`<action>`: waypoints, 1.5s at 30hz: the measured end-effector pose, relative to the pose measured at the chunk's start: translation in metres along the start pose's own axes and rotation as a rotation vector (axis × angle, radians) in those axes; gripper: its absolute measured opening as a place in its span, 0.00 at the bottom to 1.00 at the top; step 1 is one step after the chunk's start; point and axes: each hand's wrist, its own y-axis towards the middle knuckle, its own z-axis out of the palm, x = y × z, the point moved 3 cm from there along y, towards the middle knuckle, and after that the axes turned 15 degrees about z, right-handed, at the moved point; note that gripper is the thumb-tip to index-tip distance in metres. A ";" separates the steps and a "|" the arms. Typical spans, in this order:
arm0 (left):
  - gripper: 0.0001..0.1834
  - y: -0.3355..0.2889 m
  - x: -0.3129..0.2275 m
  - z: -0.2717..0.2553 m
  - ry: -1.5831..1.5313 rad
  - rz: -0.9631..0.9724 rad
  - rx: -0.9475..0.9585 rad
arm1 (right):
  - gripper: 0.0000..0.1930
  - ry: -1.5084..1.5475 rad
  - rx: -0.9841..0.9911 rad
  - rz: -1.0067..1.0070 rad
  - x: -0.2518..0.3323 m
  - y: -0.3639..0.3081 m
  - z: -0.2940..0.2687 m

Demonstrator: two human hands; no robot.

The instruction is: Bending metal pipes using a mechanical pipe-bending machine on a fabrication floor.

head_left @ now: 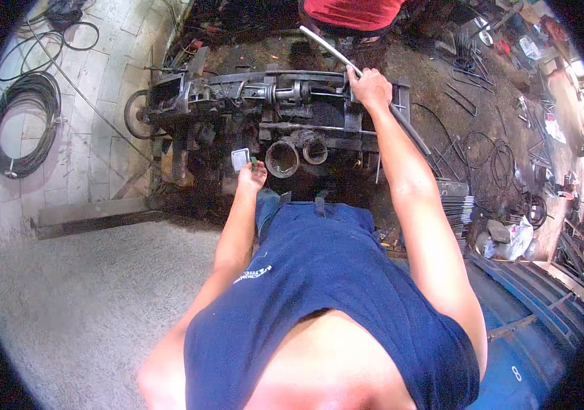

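My right hand (372, 89) is closed round a long grey metal tube (322, 44), held slantwise over the right end of a greasy machine. The tube's upper end is bright, and its darker lower length (411, 130) runs down beside my forearm. Low in front of the machine, my left hand (252, 175) has its fingers curled at a small green piece. A pale square thing (240, 159) shows just beyond those fingertips; whether I hold it is unclear. The machine (257, 92) has a horizontal shaft, and two round pipe mouths (282, 159) face up near my left hand.
A wheel (137, 115) is at the machine's left end. Coiled black cable (25, 124) hangs on the white block wall. Another person in a red top (353, 12) is beyond the machine. Bent rods (473, 68) and wire loops (493, 154) litter the right floor; blue metal panels (538, 321) lie nearer.
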 end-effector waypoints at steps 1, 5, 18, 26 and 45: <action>0.16 0.001 0.001 0.000 -0.038 -0.002 -0.012 | 0.35 -0.005 0.004 0.002 -0.001 0.000 0.000; 0.16 0.004 0.003 0.000 -0.062 -0.003 -0.026 | 0.35 0.002 -0.015 -0.007 0.004 -0.004 -0.001; 0.17 0.018 0.002 -0.009 -0.033 -0.084 0.092 | 0.34 0.037 -0.054 -0.043 0.002 -0.001 0.003; 0.17 -0.006 0.005 0.005 -0.044 0.007 -0.021 | 0.34 0.026 -0.076 -0.044 -0.003 0.000 0.004; 0.16 -0.003 0.006 0.002 -0.065 -0.009 0.022 | 0.35 0.002 0.019 -0.025 -0.004 0.001 -0.003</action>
